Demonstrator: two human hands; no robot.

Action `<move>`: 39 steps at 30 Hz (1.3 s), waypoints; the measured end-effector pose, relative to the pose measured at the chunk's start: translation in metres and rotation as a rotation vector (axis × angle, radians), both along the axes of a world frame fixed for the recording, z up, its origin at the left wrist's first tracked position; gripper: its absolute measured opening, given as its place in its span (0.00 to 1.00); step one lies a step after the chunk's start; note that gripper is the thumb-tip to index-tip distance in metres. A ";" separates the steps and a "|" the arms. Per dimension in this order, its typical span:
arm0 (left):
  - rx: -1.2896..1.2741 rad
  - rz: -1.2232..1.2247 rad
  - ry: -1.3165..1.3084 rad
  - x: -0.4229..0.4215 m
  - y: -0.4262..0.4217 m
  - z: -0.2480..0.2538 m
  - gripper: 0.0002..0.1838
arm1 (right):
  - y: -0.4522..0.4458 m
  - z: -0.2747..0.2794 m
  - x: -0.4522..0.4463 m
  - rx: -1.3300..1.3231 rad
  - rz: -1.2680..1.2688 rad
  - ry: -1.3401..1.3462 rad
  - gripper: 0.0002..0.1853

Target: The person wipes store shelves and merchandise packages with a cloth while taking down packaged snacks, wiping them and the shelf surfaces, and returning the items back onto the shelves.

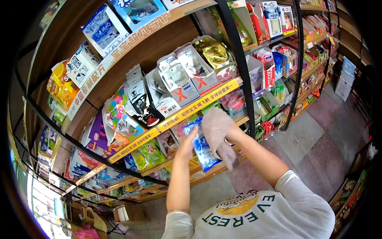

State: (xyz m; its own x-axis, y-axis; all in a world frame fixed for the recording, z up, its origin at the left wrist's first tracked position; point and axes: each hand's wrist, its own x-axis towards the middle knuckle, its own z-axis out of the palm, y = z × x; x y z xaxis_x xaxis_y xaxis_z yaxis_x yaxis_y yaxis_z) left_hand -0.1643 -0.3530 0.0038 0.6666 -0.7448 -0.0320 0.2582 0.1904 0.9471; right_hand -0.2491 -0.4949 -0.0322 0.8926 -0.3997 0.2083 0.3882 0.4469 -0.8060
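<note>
My left hand is closed on the left edge of a blue and white snack packet, which hangs tilted in front of the shelves. A greyish-brown cloth is draped over my right hand, and its lower end dangles beside the packet. The cloth overlaps the packet's upper right side. Most of my right fingers are hidden under the cloth. Just behind my hands runs the yellow printed strip along a shelf edge.
Open boxes of silver-white packets stand on the shelf above my hands, with a gold packet to their right. A black shelf post rises near my right hand. More stocked shelves curve away right. Tiled floor lies below.
</note>
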 end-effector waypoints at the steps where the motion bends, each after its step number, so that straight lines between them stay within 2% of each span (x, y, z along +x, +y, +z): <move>1: -0.100 -0.023 0.019 -0.009 -0.003 -0.005 0.21 | 0.005 0.009 0.001 -0.104 -0.113 -0.006 0.24; 2: -0.098 -0.026 0.023 -0.006 -0.002 -0.009 0.21 | 0.000 0.008 0.001 -0.102 -0.117 -0.002 0.24; 4: -0.035 0.072 0.034 0.011 0.001 -0.028 0.21 | -0.017 -0.004 0.003 -0.338 -0.277 0.201 0.23; 5: 0.012 0.231 -0.141 0.023 0.002 -0.044 0.22 | -0.035 -0.021 0.007 -0.642 -0.434 0.331 0.24; 6: 0.011 0.232 -0.138 0.018 0.000 -0.042 0.22 | -0.033 -0.014 0.002 -0.644 -0.432 0.333 0.24; 8: 0.034 0.416 0.046 0.001 -0.011 -0.039 0.23 | -0.021 0.006 -0.005 -0.701 -0.703 0.485 0.24; 9: 0.108 0.377 0.120 0.004 -0.020 -0.056 0.24 | -0.012 -0.020 0.020 -0.752 -0.892 0.244 0.27; 10: -0.144 0.270 0.198 -0.010 -0.037 -0.061 0.25 | 0.016 -0.005 0.009 -0.841 -0.815 0.246 0.30; 11: -0.237 0.267 0.095 -0.026 -0.046 -0.050 0.25 | 0.032 -0.020 0.015 -0.998 -0.614 0.304 0.32; 12: -0.333 0.263 -0.009 -0.043 -0.049 -0.032 0.25 | 0.036 0.001 -0.007 -0.981 -0.532 0.248 0.33; 13: -0.396 0.143 0.146 -0.046 -0.043 -0.013 0.25 | 0.032 -0.001 -0.012 -1.069 -0.571 0.176 0.33; 15: -0.402 0.067 0.175 -0.044 -0.036 -0.005 0.25 | 0.026 0.000 -0.026 -1.155 -0.603 0.103 0.33; 17: -0.389 0.035 0.191 -0.042 -0.036 0.000 0.26 | 0.023 0.012 -0.039 -1.376 -0.648 -0.099 0.33; 19: -0.429 -0.026 0.189 -0.052 -0.037 0.019 0.26 | 0.015 -0.004 -0.043 -1.352 -0.727 -0.168 0.31; 20: -0.419 0.026 0.170 -0.051 -0.043 0.020 0.26 | 0.007 -0.014 -0.042 -1.332 -0.805 -0.236 0.29; 22: -0.460 0.017 0.199 -0.036 -0.051 0.013 0.26 | -0.011 -0.043 -0.039 -1.323 -0.797 -0.168 0.26; 24: -0.428 0.010 0.212 -0.029 -0.048 0.029 0.26 | -0.029 -0.059 -0.033 -0.913 -0.755 -0.073 0.20; 25: -0.353 -0.056 0.192 -0.025 -0.048 0.035 0.25 | -0.040 -0.062 -0.029 -0.484 -0.660 -0.014 0.19; 26: -0.271 -0.117 0.181 -0.022 -0.048 0.036 0.24 | -0.050 -0.067 -0.026 -0.060 -0.537 0.057 0.19; 27: -0.116 0.001 0.039 -0.016 -0.056 0.024 0.22 | -0.063 -0.076 -0.020 0.253 -0.337 -0.032 0.18; 28: 0.100 0.088 -0.155 -0.018 -0.067 0.018 0.20 | -0.066 -0.068 -0.021 0.352 -0.087 -0.066 0.19; 29: 0.153 0.237 -0.500 -0.028 -0.080 0.012 0.20 | -0.060 -0.059 -0.023 0.288 -0.062 -0.027 0.21; 30: 0.178 0.359 -0.718 -0.030 -0.088 0.013 0.19 | -0.051 -0.045 -0.024 0.220 -0.039 0.013 0.23; 31: 0.223 0.511 -0.926 -0.032 -0.097 0.014 0.19 | -0.042 -0.027 -0.025 0.310 0.092 0.045 0.25; 32: 0.154 0.579 -0.896 -0.014 -0.099 0.013 0.20 | -0.043 -0.043 -0.019 0.079 -0.022 -0.049 0.23; 33: 0.280 0.659 -0.817 0.000 -0.092 0.029 0.22 | -0.044 -0.036 -0.024 0.010 -0.016 -0.044 0.21; 34: 0.215 0.941 -1.052 0.004 -0.085 0.058 0.22 | -0.045 -0.026 -0.031 -0.056 -0.008 -0.041 0.19; 35: 0.513 0.909 -0.852 0.020 -0.068 0.097 0.25 | -0.048 -0.022 -0.036 -0.063 -0.032 -0.014 0.20; 36: 0.363 1.079 -0.966 0.027 -0.052 0.131 0.26 | -0.055 -0.028 -0.036 -0.067 -0.017 -0.012 0.20; 38: 0.010 1.242 -1.126 0.053 -0.026 0.195 0.22 | -0.072 -0.040 -0.033 -0.002 -0.145 0.015 0.20; 39: -0.066 1.123 -1.056 0.066 -0.009 0.231 0.21 | -0.075 -0.044 -0.033 0.044 -0.192 0.000 0.19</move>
